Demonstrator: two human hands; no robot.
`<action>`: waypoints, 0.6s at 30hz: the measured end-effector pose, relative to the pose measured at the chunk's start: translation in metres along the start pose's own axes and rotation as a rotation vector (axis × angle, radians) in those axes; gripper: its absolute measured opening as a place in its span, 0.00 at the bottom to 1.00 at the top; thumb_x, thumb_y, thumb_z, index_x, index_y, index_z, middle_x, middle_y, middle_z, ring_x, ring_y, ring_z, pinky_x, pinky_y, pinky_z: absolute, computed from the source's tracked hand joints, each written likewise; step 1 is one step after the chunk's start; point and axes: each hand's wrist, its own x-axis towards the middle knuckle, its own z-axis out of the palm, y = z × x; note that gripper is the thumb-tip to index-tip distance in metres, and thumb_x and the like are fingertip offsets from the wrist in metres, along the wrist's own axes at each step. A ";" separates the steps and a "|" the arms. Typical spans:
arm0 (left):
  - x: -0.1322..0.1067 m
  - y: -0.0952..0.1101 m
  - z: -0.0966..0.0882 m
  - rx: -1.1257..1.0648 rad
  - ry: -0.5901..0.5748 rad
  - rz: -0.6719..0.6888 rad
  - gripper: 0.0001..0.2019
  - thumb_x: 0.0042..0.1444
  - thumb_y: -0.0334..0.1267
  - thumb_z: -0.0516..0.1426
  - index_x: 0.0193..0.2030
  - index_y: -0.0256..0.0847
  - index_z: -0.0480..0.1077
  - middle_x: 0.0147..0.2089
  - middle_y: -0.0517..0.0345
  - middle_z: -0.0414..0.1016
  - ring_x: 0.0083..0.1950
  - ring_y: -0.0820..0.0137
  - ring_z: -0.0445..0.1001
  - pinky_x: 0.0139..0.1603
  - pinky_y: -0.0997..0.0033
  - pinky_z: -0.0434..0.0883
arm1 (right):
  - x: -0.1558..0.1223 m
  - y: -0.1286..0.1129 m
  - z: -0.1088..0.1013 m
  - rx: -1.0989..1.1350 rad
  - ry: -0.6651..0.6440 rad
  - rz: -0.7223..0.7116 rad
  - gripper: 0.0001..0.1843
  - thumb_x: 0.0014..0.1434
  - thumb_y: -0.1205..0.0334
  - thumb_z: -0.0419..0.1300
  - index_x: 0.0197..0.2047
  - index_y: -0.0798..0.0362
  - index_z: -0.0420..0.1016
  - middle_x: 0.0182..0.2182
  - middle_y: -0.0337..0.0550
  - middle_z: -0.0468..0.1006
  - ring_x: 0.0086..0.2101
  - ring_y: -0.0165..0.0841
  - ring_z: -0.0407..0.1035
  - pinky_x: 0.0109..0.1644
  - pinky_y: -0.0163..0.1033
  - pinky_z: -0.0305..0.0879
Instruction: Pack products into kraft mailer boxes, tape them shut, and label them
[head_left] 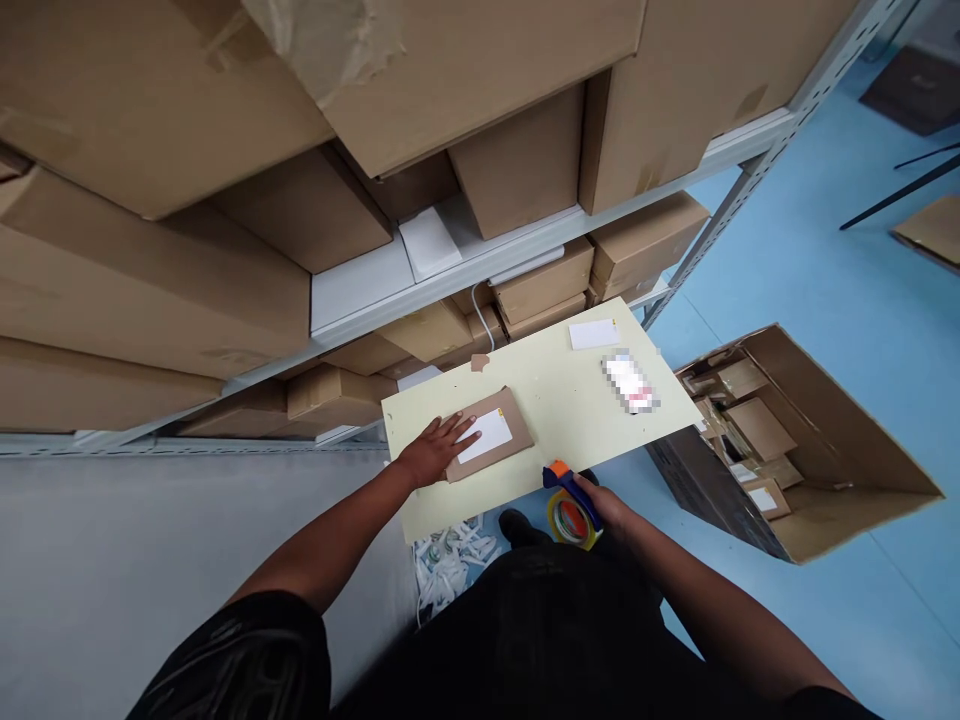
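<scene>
Your left hand (441, 448) lies flat and spread, gripping nothing, on the brown parcel (520, 424) toward the left end of the tabletop (559, 385). Your right hand (606, 503) wraps around the tape dispenser (576, 488) at the tabletop's near edge. Steady, even palm pressure should stop the parcel sliding better than fingertips alone; lighter fingers on the white label (489, 436) would likely spare it creases. Holding the dispenser's orange head square to the parcel seems wise. The parcel is matte cardboard, thin and rectangular; the tabletop looks smooth, cream, faintly marked. Past the tabletop's right end, an open carton (855, 440) of stiff brown board holds flat packets (761, 430).
</scene>
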 end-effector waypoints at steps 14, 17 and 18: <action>0.047 0.119 0.033 -0.127 0.382 -0.532 0.54 0.55 0.68 0.59 0.78 0.37 0.48 0.76 0.31 0.53 0.72 0.38 0.56 0.65 0.41 0.60 | 0.041 -0.138 0.033 0.005 0.013 -0.086 0.29 0.65 0.36 0.59 0.48 0.57 0.78 0.41 0.53 0.85 0.40 0.40 0.80 0.46 0.45 0.79; 0.062 0.123 0.043 -0.073 0.450 -0.559 0.53 0.57 0.68 0.57 0.79 0.35 0.46 0.78 0.32 0.49 0.77 0.39 0.47 0.72 0.35 0.50 | 0.053 -0.153 0.033 -0.062 0.004 -0.103 0.28 0.64 0.37 0.61 0.45 0.57 0.79 0.38 0.53 0.86 0.38 0.41 0.80 0.44 0.46 0.79; 0.064 0.123 0.046 -0.067 0.467 -0.564 0.54 0.57 0.67 0.57 0.79 0.34 0.45 0.78 0.32 0.47 0.78 0.40 0.44 0.73 0.35 0.48 | 0.056 -0.154 0.031 -0.077 0.013 -0.122 0.28 0.63 0.37 0.61 0.45 0.57 0.79 0.37 0.54 0.86 0.38 0.42 0.80 0.43 0.46 0.79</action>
